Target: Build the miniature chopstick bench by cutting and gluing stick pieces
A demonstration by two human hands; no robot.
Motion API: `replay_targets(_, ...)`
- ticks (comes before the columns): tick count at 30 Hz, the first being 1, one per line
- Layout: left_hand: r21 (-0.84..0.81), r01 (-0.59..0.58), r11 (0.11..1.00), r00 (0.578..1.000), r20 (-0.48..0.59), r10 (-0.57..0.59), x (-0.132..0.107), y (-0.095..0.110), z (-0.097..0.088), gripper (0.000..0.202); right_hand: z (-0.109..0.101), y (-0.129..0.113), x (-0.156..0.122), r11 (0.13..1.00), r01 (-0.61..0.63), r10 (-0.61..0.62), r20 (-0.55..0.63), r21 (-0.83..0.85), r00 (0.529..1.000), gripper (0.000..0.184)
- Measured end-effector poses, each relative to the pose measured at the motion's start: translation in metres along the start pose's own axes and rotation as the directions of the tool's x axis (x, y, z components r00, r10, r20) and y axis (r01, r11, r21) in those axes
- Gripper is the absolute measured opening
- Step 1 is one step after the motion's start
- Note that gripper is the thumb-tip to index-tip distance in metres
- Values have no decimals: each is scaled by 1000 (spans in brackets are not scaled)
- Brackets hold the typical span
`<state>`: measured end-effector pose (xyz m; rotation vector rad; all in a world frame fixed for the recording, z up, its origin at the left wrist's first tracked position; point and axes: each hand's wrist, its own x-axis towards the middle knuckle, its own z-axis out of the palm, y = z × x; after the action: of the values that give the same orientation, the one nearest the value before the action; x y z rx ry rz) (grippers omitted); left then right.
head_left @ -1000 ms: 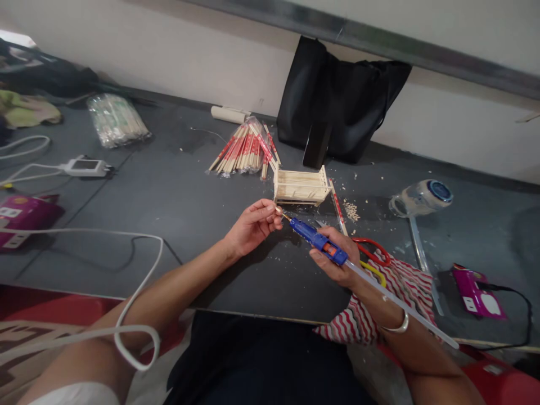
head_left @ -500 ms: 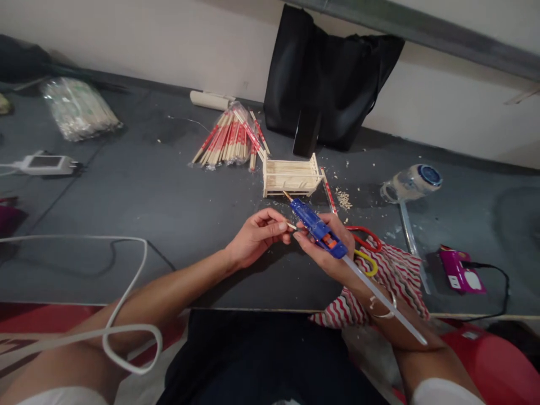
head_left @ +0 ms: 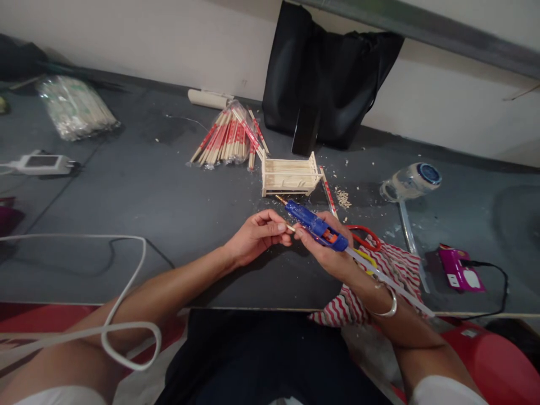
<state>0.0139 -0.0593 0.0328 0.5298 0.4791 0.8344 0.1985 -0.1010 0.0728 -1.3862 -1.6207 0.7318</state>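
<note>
My left hand pinches a short wooden stick piece between thumb and fingers over the dark table. My right hand grips a blue glue gun with a clear glue stick trailing from its back; a right fingertip touches the stick piece too. The gun's nozzle points up-left, toward a small box frame of wooden sticks just beyond the hands.
A bundle of red-wrapped chopsticks lies behind the frame, a black bag against the wall. Red-handled scissors rest on a striped cloth. A glass jar, pink power strip, white cable and bagged sticks surround.
The glue gun's nozzle has come off the stick piece in my left hand. My right hand moved in until its fingertip met the piece. The view shifted down and left.
</note>
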Motion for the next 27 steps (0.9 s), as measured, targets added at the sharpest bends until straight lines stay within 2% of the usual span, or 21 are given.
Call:
replay_targets(11, -27, 53, 998, 999, 10, -53, 0, -3, 3, 31, 9, 3, -1, 999, -25, 24, -42, -27, 999, 8)
replay_targets(18, -51, 29, 998, 999, 19, -28, 3, 1, 0, 30, 9, 0, 4, 985, -86, 95, -54, 150, 994, 19)
replay_targets(23, -38, 21, 999, 1000, 20, -20, 2, 1, 0, 31, 7, -2, 4, 996, -80, 82, -49, 40, 995, 18)
replay_targets(27, -27, 8, 1000, 1000, 11, -7, 1, 0, 1, 31, 6, -5, 3, 996, -80, 81, -47, 34, 996, 15)
